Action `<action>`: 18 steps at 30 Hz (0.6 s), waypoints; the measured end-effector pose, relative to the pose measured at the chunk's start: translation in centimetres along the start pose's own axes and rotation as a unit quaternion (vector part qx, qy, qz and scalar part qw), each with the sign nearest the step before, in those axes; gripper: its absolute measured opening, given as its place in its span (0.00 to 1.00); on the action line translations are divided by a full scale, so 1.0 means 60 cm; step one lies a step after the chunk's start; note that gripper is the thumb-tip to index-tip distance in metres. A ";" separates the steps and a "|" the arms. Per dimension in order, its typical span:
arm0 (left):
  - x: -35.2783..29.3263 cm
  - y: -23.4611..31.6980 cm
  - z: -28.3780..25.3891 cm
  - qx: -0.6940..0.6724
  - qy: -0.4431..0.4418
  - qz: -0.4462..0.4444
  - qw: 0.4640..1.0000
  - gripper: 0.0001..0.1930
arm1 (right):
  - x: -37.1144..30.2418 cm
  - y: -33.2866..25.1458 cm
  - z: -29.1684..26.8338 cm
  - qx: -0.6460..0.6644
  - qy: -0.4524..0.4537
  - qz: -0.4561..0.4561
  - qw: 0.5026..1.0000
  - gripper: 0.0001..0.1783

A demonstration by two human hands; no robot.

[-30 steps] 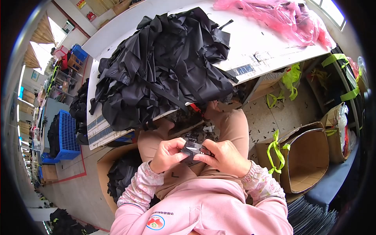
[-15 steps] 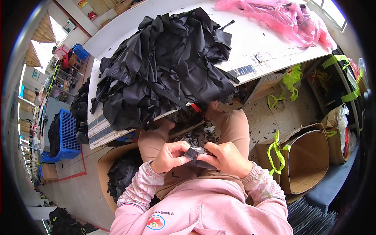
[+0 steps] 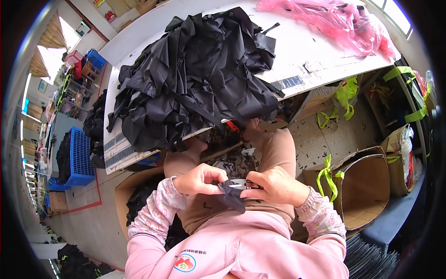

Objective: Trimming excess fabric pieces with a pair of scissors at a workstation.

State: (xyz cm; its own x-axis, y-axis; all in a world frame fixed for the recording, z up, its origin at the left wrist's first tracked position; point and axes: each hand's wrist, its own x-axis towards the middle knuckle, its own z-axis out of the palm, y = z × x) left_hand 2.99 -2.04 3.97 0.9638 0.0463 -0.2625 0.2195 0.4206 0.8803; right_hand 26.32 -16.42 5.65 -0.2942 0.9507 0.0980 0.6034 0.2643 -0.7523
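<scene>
Over my lap, my left hand [image 3: 202, 180] pinches the edge of a small black fabric piece [image 3: 233, 201] between thumb and fingers. The rest of that piece hangs down toward my thighs. My right hand [image 3: 274, 185] is closed around a small pair of thread snips [image 3: 238, 182], whose pale metal blades point left and touch or nearly touch the fabric beside my left fingertips. Most of the snips' handle is hidden by my fingers. Beyond my knees, a large heap of black fabric pieces [image 3: 200, 79] lies on the white table [image 3: 316, 63], some draping over its near edge.
A cardboard box [image 3: 121, 195] with black fabric stands left of my legs. At right is an open cardboard box [image 3: 364, 195] with a yellow-green tie [image 3: 328, 179]. Pink plastic [image 3: 330, 23] lies on the table's far right. Small black scraps litter the floor. A blue crate [image 3: 81, 158] stands left.
My right hand has shifted slightly right, and the snips' blades show more openly. The black piece now hangs lower and further into view below my hands.
</scene>
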 end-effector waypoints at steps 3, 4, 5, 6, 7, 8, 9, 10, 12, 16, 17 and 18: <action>0.004 0.001 -0.006 0.009 -0.029 -0.040 0.999 0.05 | -0.004 0.008 0.007 -0.007 0.003 -0.026 1.000 0.23; 0.005 0.002 -0.007 0.008 -0.028 -0.041 0.999 0.05 | -0.004 0.010 0.009 -0.006 0.002 -0.027 1.000 0.23; 0.007 0.003 -0.008 0.013 -0.041 -0.046 0.998 0.05 | -0.004 0.013 0.010 -0.013 -0.001 -0.037 0.999 0.23; 0.008 0.003 -0.008 0.018 -0.054 -0.051 0.997 0.06 | -0.004 0.014 0.011 -0.020 -0.005 -0.048 0.999 0.23; 0.009 0.004 -0.008 0.017 -0.054 -0.051 0.997 0.06 | -0.004 0.014 0.011 -0.019 -0.005 -0.048 0.999 0.23; 0.009 0.005 -0.008 0.012 -0.061 -0.072 0.995 0.06 | -0.002 0.015 0.011 -0.012 -0.009 -0.060 0.998 0.23; 0.010 0.007 -0.007 0.007 -0.068 -0.093 0.993 0.06 | 0.000 0.015 0.011 -0.004 -0.013 -0.072 0.997 0.23; 0.011 0.007 -0.008 0.006 -0.068 -0.094 0.993 0.06 | 0.001 0.015 0.010 -0.003 -0.013 -0.071 0.997 0.23; 0.014 0.007 -0.008 0.013 -0.087 -0.113 0.990 0.06 | 0.005 0.013 0.009 -0.006 -0.041 -0.084 0.996 0.23; 0.019 0.005 -0.010 0.036 -0.123 -0.097 0.987 0.05 | 0.011 0.012 0.013 0.020 -0.048 -0.095 0.994 0.23; 0.020 0.005 -0.010 0.033 -0.129 -0.100 0.986 0.05 | 0.012 0.011 0.013 0.012 -0.054 -0.098 0.994 0.23; 0.020 0.004 -0.010 0.031 -0.135 -0.104 0.985 0.05 | 0.013 0.009 0.013 0.005 -0.060 -0.100 0.993 0.23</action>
State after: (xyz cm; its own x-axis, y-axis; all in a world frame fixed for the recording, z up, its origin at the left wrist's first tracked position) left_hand 4.12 -1.35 3.62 0.8999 -0.2819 -0.3326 0.4177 0.3385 0.8432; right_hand 25.84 -15.65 4.78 -0.4948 0.8526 0.1683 0.5169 0.4444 -0.7316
